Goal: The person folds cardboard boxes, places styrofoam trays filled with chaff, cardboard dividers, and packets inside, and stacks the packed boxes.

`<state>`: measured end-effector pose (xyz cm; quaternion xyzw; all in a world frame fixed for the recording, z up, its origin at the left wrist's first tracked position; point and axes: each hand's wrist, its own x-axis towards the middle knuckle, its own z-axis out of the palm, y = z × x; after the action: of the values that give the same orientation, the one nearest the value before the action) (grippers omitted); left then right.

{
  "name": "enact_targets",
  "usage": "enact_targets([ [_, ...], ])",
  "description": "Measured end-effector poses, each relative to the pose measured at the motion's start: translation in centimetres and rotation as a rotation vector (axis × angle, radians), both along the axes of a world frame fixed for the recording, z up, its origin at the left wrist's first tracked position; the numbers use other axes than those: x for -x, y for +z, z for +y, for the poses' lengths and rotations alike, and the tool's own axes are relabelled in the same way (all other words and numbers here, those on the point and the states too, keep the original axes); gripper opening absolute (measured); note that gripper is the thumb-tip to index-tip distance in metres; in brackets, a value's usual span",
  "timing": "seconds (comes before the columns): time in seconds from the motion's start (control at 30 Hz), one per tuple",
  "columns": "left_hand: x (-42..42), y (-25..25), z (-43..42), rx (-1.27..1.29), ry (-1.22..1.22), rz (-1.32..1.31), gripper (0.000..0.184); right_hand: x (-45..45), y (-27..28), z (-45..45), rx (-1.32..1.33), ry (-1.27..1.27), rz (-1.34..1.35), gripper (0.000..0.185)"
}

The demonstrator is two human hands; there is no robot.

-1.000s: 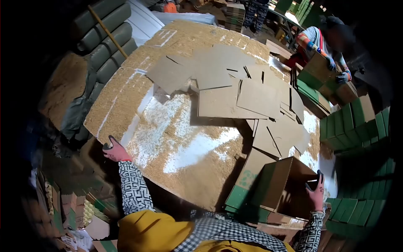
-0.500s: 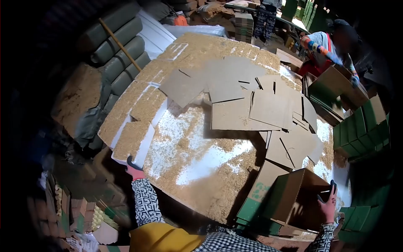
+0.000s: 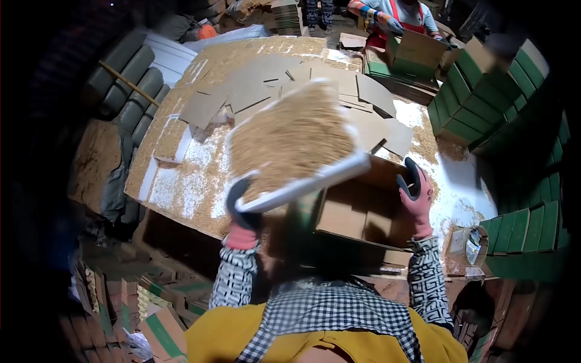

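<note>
My left hand (image 3: 243, 209), in a pink and dark glove, grips the near left corner of a white tray (image 3: 296, 142) filled with brown granular material. The tray is blurred, tilted, and raised over the table. Its right end is over the rim of an open cardboard box (image 3: 369, 212). My right hand (image 3: 417, 196) is at the box's right side with fingers apart; whether it touches the box is unclear. The box stands at the table's near edge, its inside visible. Flat cardboard sheets (image 3: 251, 78) lie behind the tray.
Across the table at the back right, a person (image 3: 396, 18) handles another box (image 3: 417, 54). Green and brown boxes (image 3: 469, 91) are stacked on the right. A small container (image 3: 466, 245) stands near the right front edge. Grey sacks (image 3: 130, 78) lie beyond the left side.
My left hand has lifted the tray from the table's left side and carried it right, towards the box. The view has turned right. My right hand remains beside the box.
</note>
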<state>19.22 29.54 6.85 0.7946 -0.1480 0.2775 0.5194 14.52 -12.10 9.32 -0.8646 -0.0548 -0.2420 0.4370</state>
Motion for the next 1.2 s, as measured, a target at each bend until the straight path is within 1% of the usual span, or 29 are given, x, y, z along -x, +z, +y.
enact_targets([
  [0.03, -0.2, 2.1, -3.2, -0.017, -0.118, -0.028, 0.033, 0.3, -0.6, -0.1, -0.322, 0.105, 0.003, 0.058],
  [0.07, -0.9, 2.2, -5.6, -0.033, -0.198, -0.125, 0.032, 0.5, 0.6, 0.1, -0.382, 0.08, -0.02, 0.052],
  [0.1, -0.3, 4.7, -8.5, -0.058, -0.294, -0.083, 0.034, 0.6, -1.1, -1.9, -0.752, -0.001, 0.019, 0.055],
  [0.13, -0.4, 3.5, -10.4, 0.105, -0.399, 0.123, 0.035, 1.6, 2.0, -2.1, -1.179, 0.349, 0.167, 0.055],
  [0.2, -0.4, 2.5, -12.3, 0.101, -0.595, 0.099, 0.035, 3.9, 1.0, -4.6, -1.117, 0.1, 0.203, 0.052],
  [0.23, -0.3, 2.3, -12.9, -0.08, -0.522, 0.019, 0.037, 4.1, 3.9, -4.4, -0.894, 0.077, 0.383, 0.047],
  [0.27, -1.1, 0.4, -13.7, -0.169, -0.354, -0.141, 0.036, 4.9, 5.3, -3.6, -0.796, 0.025, 0.347, 0.045],
  [0.3, -0.1, 2.0, -13.9, 0.029, -0.481, 0.111, 0.034, 6.2, 6.2, -3.0, -0.699, -0.026, 0.314, 0.042],
  [0.37, 1.8, 5.2, -14.3, 0.576, -0.579, 0.594, 0.032, 9.4, 8.1, -3.4, -1.085, -0.123, 0.356, 0.038],
  [0.4, 1.1, 3.6, -14.1, 0.324, -0.452, 0.409, 0.032, 10.5, 11.0, -2.2, -1.013, -0.127, 0.311, 0.036],
  [0.43, 0.4, 1.9, -14.0, 0.084, -0.32, 0.223, 0.034, 12.1, 9.7, -3.6, -0.614, -0.228, 0.347, 0.034],
  [0.47, 1.1, 2.2, -14.8, 0.193, -0.326, 0.244, 0.037, 13.7, 8.5, -5.0, -0.218, -0.363, 0.377, 0.033],
  [0.5, 0.7, 0.9, -14.2, -0.112, -0.215, 0.207, 0.039, 13.6, 8.6, -3.9, -0.299, -0.332, 0.371, 0.035],
  [0.53, 0.7, 0.0, -14.4, 0.342, -0.3, 0.464, 0.037, 13.3, 9.2, -2.4, -0.38, -0.302, 0.365, 0.038],
  [0.57, 0.6, -0.7, -14.6, 0.8, -0.377, 0.714, 0.035, 12.3, 9.8, 0.3, -0.789, -0.36, 0.466, 0.039],
  [0.6, 0.8, -0.8, -13.8, 0.885, -0.378, 0.81, 0.032, 10.8, 9.8, 2.4, -0.805, -0.398, 0.469, 0.049],
  [0.63, 0.7, -2.4, -13.9, 1.064, -0.315, 0.844, 0.032, 9.5, 7.5, 3.4, -0.965, -0.245, 0.385, 0.058],
  [0.67, -1.4, -5.8, -12.6, 1.057, -0.341, 0.867, 0.033, 8.4, 6.6, 4.4, -0.963, -0.229, 0.429, 0.063],
  [0.7, -3.3, -5.9, -11.8, 0.987, -0.268, 0.837, 0.034, 7.1, 5.9, 5.1, -0.963, -0.216, 0.471, 0.068],
  [0.77, -7.7, -6.1, -10.6, 0.83, -0.09, 0.797, 0.036, 4.9, 3.3, 4.4, -0.844, -0.17, 0.669, 0.068],
  [0.8, -12.7, -13.2, -9.4, 0.411, -0.049, 0.61, 0.047, 4.2, 1.5, 4.2, -0.854, -0.222, 0.658, 0.067],
  [0.83, -14.5, -11.6, -9.9, 0.016, 0.141, 0.433, 0.057, 3.8, 0.2, 3.7, -0.555, -0.244, 0.703, 0.066],
  [0.87, -17.2, -14.0, -10.2, -0.028, 0.126, 0.601, 0.072, 3.4, -1.0, 3.1, -0.255, -0.28, 0.737, 0.066],
  [0.9, -20.3, -16.9, -10.7, -0.151, 0.038, 0.728, 0.079, 2.5, 0.4, 4.3, -0.058, -0.32, 0.751, 0.067],
  [0.93, -19.4, -9.4, -11.5, -0.13, -0.218, 1.14, 0.08, 2.0, 1.0, 5.0, 0.031, -0.323, 0.7, 0.065],
  [1.0, -22.6, -16.4, -13.3, -0.08, -0.198, 1.021, 0.062, 2.2, 2.0, 6.2, 0.211, -0.416, 0.629, 0.06],
  [1.07, -24.4, -23.4, -13.8, 0.037, -0.057, 0.798, 0.047, 2.6, 1.3, 6.5, 0.36, -0.487, 0.52, 0.055],
  [1.13, -23.6, -21.2, -11.6, 0.014, -0.165, 0.824, 0.043, 3.0, 0.4, 5.6, 0.397, -0.447, 0.309, 0.048],
  [1.2, -22.4, -18.5, -7.5, -0.002, -0.212, 0.792, 0.039, 3.4, 3.1, 4.3, 0.364, -0.371, 0.124, 0.045],
])
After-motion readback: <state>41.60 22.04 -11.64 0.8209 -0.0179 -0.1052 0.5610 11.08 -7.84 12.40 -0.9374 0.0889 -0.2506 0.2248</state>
